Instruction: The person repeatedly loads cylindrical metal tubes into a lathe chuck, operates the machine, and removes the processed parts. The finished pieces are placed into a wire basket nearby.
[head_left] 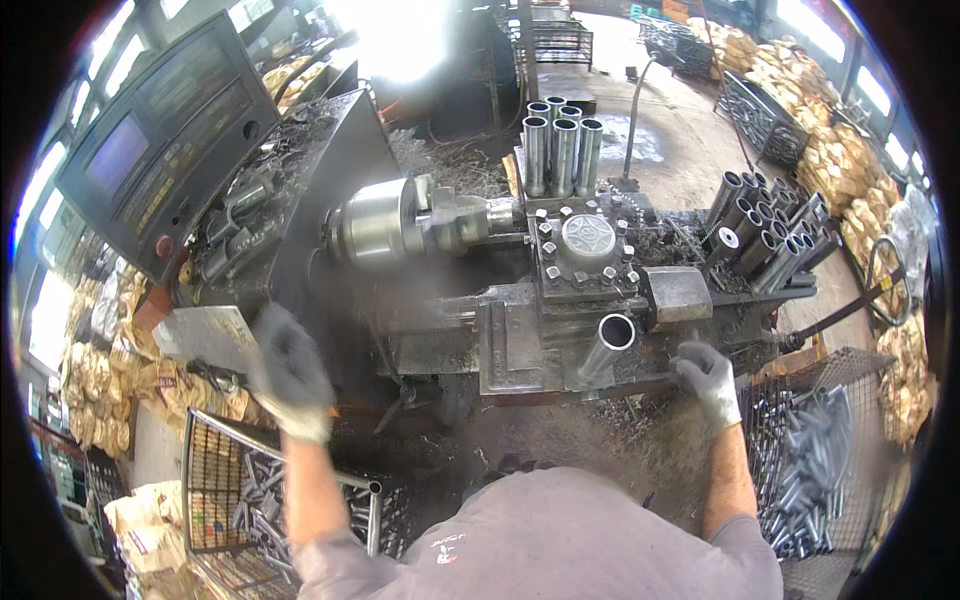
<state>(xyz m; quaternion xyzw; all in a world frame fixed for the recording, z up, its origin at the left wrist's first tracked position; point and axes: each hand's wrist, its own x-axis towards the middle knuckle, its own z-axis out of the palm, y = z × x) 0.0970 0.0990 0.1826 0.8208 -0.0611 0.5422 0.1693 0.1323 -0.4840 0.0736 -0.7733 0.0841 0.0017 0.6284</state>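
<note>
My left hand (pixel 292 370), in a grey-and-white work glove, is smeared by motion beside the front of the lathe, below the control panel. Its fingers cannot be made out. My right hand (pixel 708 380), gloved alike, is near the right front of the lathe carriage, fingers apart and nothing seen in them. To its left, a short metal tube (pixel 606 346) stands tilted on the carriage's front ledge. Behind that sits the square tool post (pixel 586 256), ringed with bolts. The round chuck (pixel 375 222) is left of the tool post and looks blurred.
Several upright tubes (pixel 562 155) stand behind the tool post; more dark tubes (pixel 765 230) are stacked at the right. A control panel (pixel 168 140) rises at the left. Wire baskets of tubes flank me, one at lower left (pixel 215 490), another at right (pixel 860 400).
</note>
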